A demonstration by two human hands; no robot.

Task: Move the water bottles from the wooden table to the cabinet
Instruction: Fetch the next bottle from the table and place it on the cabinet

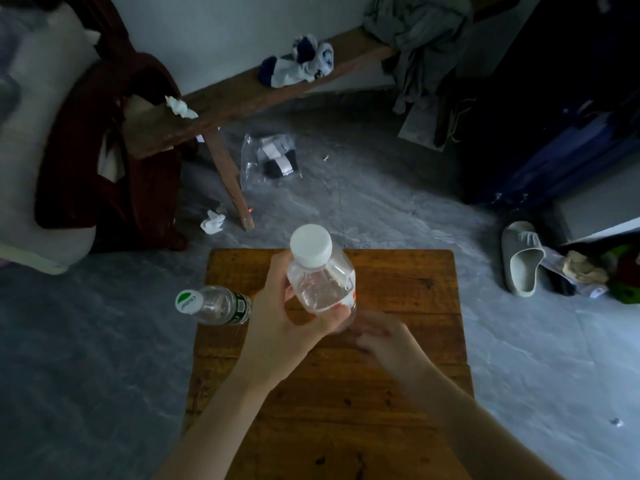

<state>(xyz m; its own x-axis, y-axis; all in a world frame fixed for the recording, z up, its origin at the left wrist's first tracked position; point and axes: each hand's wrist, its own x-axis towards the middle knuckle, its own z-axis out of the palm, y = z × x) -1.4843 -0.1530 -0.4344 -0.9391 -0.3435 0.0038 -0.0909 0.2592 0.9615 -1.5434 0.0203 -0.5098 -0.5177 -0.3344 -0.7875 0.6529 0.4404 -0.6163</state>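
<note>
Left hand [277,320] grips a bottle [320,282] over the wooden table [398,393], grey floor [86,375] littered

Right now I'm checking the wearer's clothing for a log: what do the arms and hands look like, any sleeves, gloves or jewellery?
Both forearms are bare as far as the picture's lower edge; no sleeves show. The left hand and the right hand are bare too: no gloves, and no rings, watch or bracelets visible. Fingers are slim; nail details are too blurred to tell.
</note>
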